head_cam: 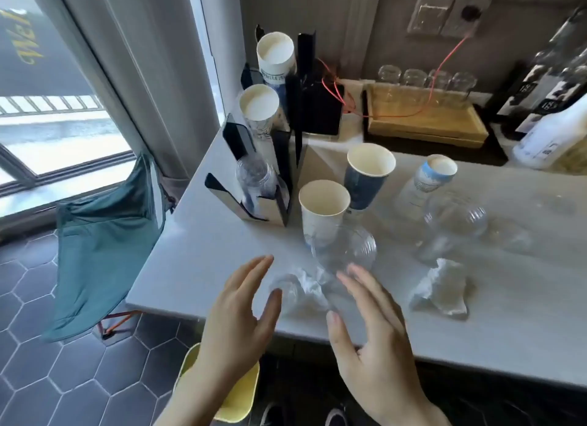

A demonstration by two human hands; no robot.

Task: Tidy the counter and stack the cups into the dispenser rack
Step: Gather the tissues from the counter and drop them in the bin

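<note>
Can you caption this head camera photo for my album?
Two open hands reach for crumpled tissue among loose cups on the counter.

Both hands (235,324) are bare, with no sleeves apparently reaching the wrists.

Matt counter (203,267), paper cups (322,208), glossy black rack (279,184).

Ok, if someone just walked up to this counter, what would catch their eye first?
Probably the two open hands, left hand and right hand, reaching in at the counter's near edge on either side of a crumpled tissue. Just beyond stand loose paper cups and clear plastic cups. At the back left corner, the black rack already holds cups by the window.
</note>
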